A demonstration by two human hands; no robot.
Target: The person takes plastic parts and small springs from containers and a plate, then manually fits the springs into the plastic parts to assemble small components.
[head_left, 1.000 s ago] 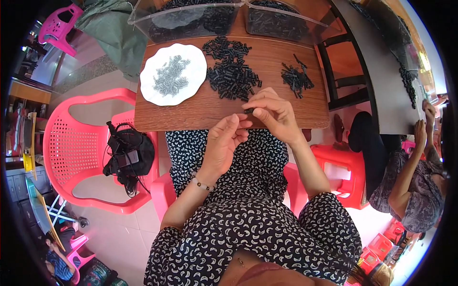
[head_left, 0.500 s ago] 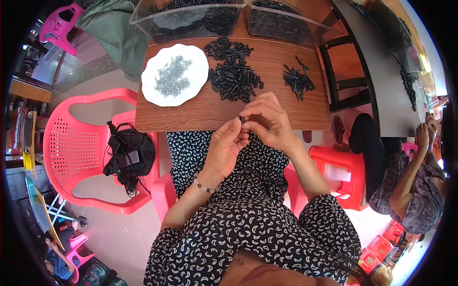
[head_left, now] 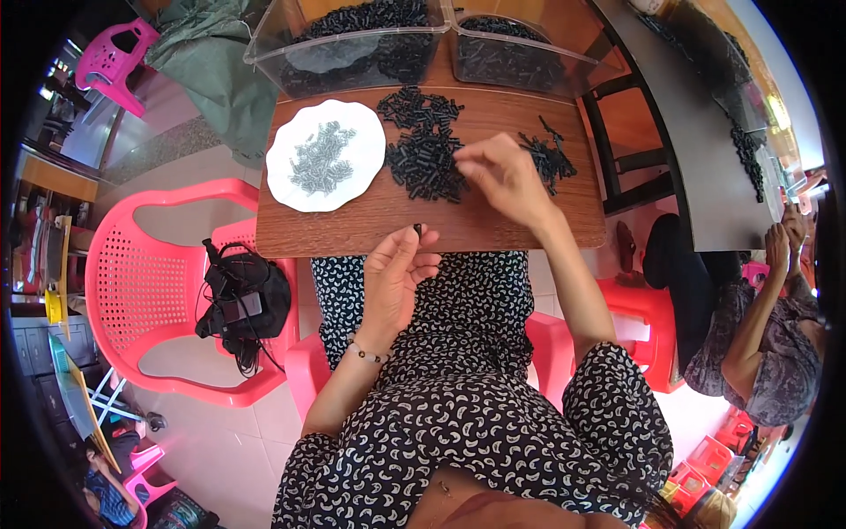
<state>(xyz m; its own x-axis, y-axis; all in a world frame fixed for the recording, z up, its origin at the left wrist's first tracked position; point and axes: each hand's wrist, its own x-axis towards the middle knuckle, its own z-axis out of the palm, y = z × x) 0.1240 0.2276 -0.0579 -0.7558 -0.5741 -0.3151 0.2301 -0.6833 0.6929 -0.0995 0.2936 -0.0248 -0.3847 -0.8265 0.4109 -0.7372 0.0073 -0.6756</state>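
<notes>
My left hand point(head_left: 394, 269), just off the near edge of the table, pinches a small black tube piece point(head_left: 418, 228) between thumb and forefinger. Over the table my right hand point(head_left: 505, 181) has its thumb and fingertips drawn together at the right side of a pile of short black tube pieces point(head_left: 423, 163). Whether anything sits between those fingertips is too small to tell. Left of the pile, a white scalloped plate point(head_left: 280, 166) carries many small clear pieces point(head_left: 323, 159). Partly behind my right hand lies a smaller heap of longer black pieces point(head_left: 551, 160).
Two clear plastic bins point(head_left: 352, 72) of black pieces stand along the wooden table's point(head_left: 335, 234) far edge. A pink chair point(head_left: 132, 291) holding a black bag point(head_left: 242, 291) is at left. To the right are a grey table point(head_left: 670, 132), a red stool point(head_left: 639, 335) and another person point(head_left: 758, 353).
My hands have parted. The right one has moved forward to the black pile, while the left has drawn slightly left and still holds a black piece.
</notes>
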